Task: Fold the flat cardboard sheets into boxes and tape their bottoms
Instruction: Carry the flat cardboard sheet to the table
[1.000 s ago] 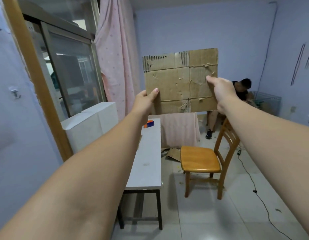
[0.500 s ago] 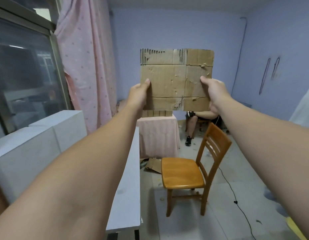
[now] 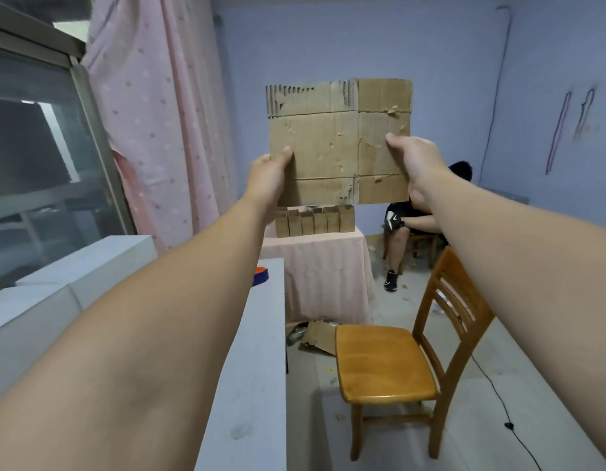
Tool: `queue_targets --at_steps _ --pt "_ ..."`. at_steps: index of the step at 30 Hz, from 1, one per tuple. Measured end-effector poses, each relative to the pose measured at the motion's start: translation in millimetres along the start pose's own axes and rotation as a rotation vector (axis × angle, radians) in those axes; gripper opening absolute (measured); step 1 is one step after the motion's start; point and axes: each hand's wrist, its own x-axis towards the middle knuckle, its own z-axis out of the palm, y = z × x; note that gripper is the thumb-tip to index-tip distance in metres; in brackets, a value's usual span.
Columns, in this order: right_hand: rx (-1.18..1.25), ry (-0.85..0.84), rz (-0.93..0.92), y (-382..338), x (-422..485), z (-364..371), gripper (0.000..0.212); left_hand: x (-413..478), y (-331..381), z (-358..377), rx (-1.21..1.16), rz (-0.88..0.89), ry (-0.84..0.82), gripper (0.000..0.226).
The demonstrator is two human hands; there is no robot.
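- Although it hangs well left of the cardboard sheet (image 3: 332, 144), the pink dotted curtain (image 3: 158, 113) takes up the most room. A glazed window (image 3: 33, 147) stands further left again.
- Below and left of the sheet, the long white counter (image 3: 254, 385) runs away from the viewer, its right edge bordering a strip of floor.
- White box-like blocks (image 3: 73, 283) sit further left of the sheet, against the counter's far side. They look closed, and I cannot tell what they hold.
- Straight below the sheet and farther back stands a pink-draped table (image 3: 322, 277).
- Below and right of the sheet, a wooden chair (image 3: 383, 365) stands on the floor, with the floor strip between it and the counter's edge.
- The sheet itself is held upright in the air, flat and unfolded, with creases crossing it. Its upper left edge is torn, showing the corrugation.
- A seated person (image 3: 401, 229) is behind the sheet's lower right corner, partly hidden by it.
- A row of small brown boxes (image 3: 315, 220) stands side by side on the draped table, just under the sheet's bottom edge. Their contents cannot be made out.
- The left hand (image 3: 267, 180) pinches the sheet's left edge and the right hand (image 3: 418, 161) pinches its right edge, each with the thumb on the near face.
- A cardboard scrap (image 3: 320, 336) lies on the floor below the sheet, at the foot of the draped table.
- An orange and blue tape roll (image 3: 260, 275) sits on the counter's far end, below and left of the sheet.
- A thin black cable (image 3: 498, 402) trails over the floor to the sheet's lower right, past the chair.
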Motion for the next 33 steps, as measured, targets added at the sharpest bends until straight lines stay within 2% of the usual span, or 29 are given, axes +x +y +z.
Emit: queue_targets --at_steps 5,9,17,21,23,26,28,30,33 --pt "0.027 -0.064 -0.015 23.1 74.1 -0.1 0.015 50.5 -17.8 27.6 0.007 -0.003 0.070 0.018" --pt "0.008 -0.144 -0.009 40.9 139.6 -1.7 0.032 89.3 -31.6 55.2 0.023 -0.001 0.171 0.019" --pt "0.021 -0.294 0.030 75.1 233.8 -1.6 0.031 154.8 -69.4 94.0 0.011 -0.024 0.312 0.020" --pt "0.039 -0.338 0.083 100.5 258.7 6.9 0.035 176.3 -93.5 98.2 0.006 -0.066 0.366 0.041" --pt "0.035 -0.346 0.100 111.1 269.7 15.7 0.032 184.1 -101.6 96.0 -0.002 -0.077 0.384 0.035" --pt "0.045 -0.368 0.114 121.7 284.4 38.5 0.040 199.5 -109.8 85.2 -0.049 -0.107 0.436 0.047" --pt "0.051 -0.383 0.121 127.1 291.3 56.7 0.043 210.1 -114.2 75.1 -0.047 -0.124 0.484 0.046" --pt "0.048 -0.401 0.129 133.4 300.1 79.2 0.039 224.1 -120.1 61.7 -0.027 -0.140 0.527 0.046" --pt "0.049 -0.435 0.117 144.3 313.8 120.1 0.019 249.9 -133.4 33.5 0.002 -0.141 0.563 0.046"
